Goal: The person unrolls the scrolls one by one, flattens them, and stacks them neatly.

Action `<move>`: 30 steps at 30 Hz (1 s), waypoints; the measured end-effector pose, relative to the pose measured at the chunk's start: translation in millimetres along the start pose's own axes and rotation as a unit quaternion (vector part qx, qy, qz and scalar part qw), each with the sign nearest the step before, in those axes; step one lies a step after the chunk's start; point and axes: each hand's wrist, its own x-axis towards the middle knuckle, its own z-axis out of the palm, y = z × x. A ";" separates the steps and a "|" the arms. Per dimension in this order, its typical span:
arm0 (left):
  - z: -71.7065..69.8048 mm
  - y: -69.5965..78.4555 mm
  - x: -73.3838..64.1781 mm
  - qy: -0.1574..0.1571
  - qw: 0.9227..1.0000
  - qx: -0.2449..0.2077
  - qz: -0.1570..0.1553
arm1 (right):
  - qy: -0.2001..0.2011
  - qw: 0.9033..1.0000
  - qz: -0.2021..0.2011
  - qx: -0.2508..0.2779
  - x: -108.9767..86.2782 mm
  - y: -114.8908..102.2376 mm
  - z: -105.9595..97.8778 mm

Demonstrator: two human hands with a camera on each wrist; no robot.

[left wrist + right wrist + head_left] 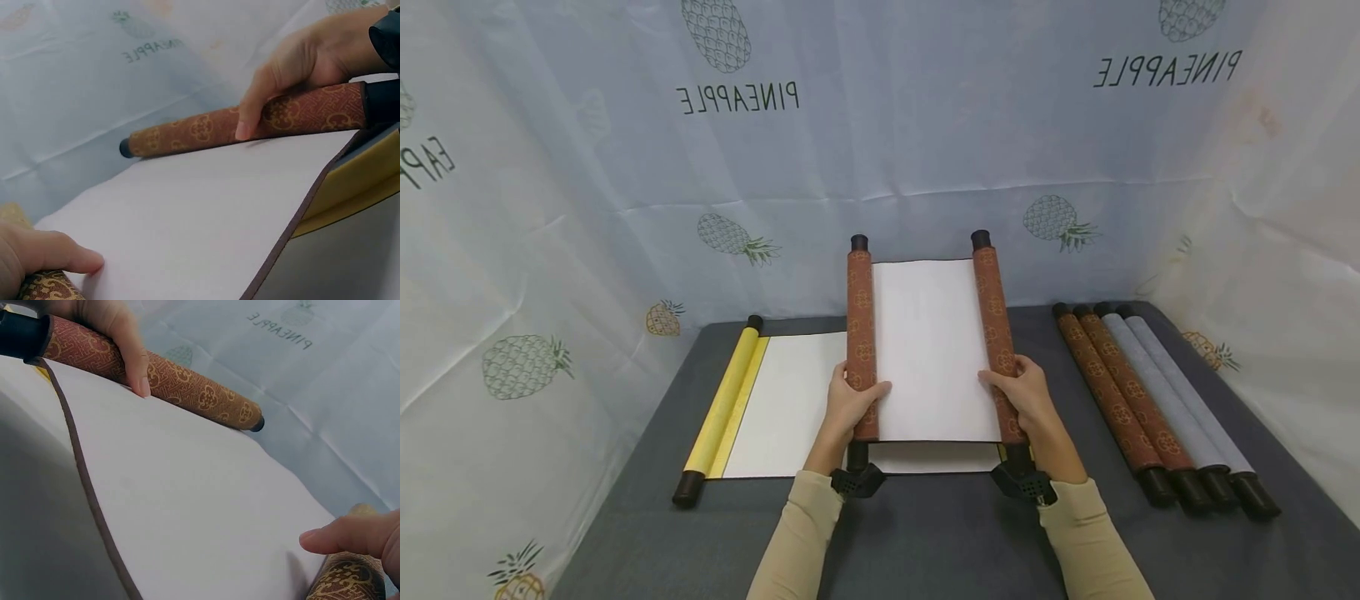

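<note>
Between both hands a brown patterned scroll is held partly unrolled, its white paper (936,350) facing up. My left hand (853,400) grips the left roll (861,325), with the thumb lying over onto the paper. Around the right roll (994,317) curls my right hand (1024,392), its thumb also at the paper's edge. Black knobs (981,240) cap the rolls. Behind and under it, a yellow scroll (724,408) lies unrolled on the table, its white sheet (786,408) partly hidden by the brown one. In the left wrist view the right hand (294,69) shows across the paper.
On the right of the dark grey table (925,542) lie rolled scrolls side by side: two brown ones (1108,392) and two grey ones (1172,392), all with black knobs. A pale curtain (887,142) with pineapple prints hangs behind and at the sides.
</note>
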 end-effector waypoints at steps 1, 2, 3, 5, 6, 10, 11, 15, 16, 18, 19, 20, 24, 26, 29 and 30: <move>-0.6 0.0 0.1 0.000 1.000 0.000 -0.001 | 0.003 1.000 -0.001 -0.004 0.2 0.3 -0.4; -1.1 0.1 0.2 0.000 1.000 0.001 -0.002 | 0.006 1.000 0.002 -0.006 0.4 0.4 -0.9; -1.4 0.2 0.5 0.002 1.000 0.004 -0.004 | 0.009 1.000 0.003 -0.009 0.7 0.5 -1.3; -1.9 0.4 1.3 0.004 1.000 0.008 -0.005 | 0.015 1.000 0.004 -0.011 0.9 0.4 -1.8; -2.0 0.3 1.9 0.005 1.000 0.010 -0.005 | 0.018 1.000 0.005 -0.012 0.8 0.2 -1.9; -3.0 -0.1 2.8 0.008 1.000 0.015 -0.004 | 0.020 1.000 0.007 -0.011 1.5 0.5 -2.9; -3.5 0.0 2.9 0.006 1.000 0.013 -0.004 | 0.021 1.000 0.007 -0.013 1.8 0.9 -3.0; -6.9 1.1 2.2 -0.002 1.000 0.011 -0.008 | 0.023 0.999 0.003 -0.021 3.1 2.7 -3.8; -7.9 1.3 2.5 -0.003 1.000 0.011 -0.010 | 0.023 0.999 0.002 -0.023 3.5 3.4 -4.2; -9.7 1.0 3.3 -0.006 1.000 0.015 -0.012 | 0.018 1.000 0.000 -0.024 3.6 4.2 -5.8; -10.4 0.9 3.9 -0.006 1.000 0.017 -0.013 | 0.015 1.000 -0.003 -0.025 3.5 4.2 -7.0; -11.2 0.8 4.4 -0.006 1.000 0.018 -0.015 | 0.011 1.000 -0.004 -0.026 3.5 4.2 -8.3; -14.4 0.6 4.9 -0.004 0.999 0.030 -0.010 | 0.001 1.000 -0.009 -0.025 2.8 4.2 -12.3; -15.8 1.1 4.7 -0.003 0.999 0.032 -0.005 | 0.000 1.000 -0.012 -0.023 2.9 4.1 -13.2; -17.4 1.1 4.6 -0.003 0.999 0.036 0.007 | 0.000 0.999 -0.016 -0.028 2.8 3.7 -14.3; -18.0 1.0 4.7 -0.002 0.999 0.036 0.011 | -0.001 0.999 -0.017 -0.032 2.6 3.4 -14.8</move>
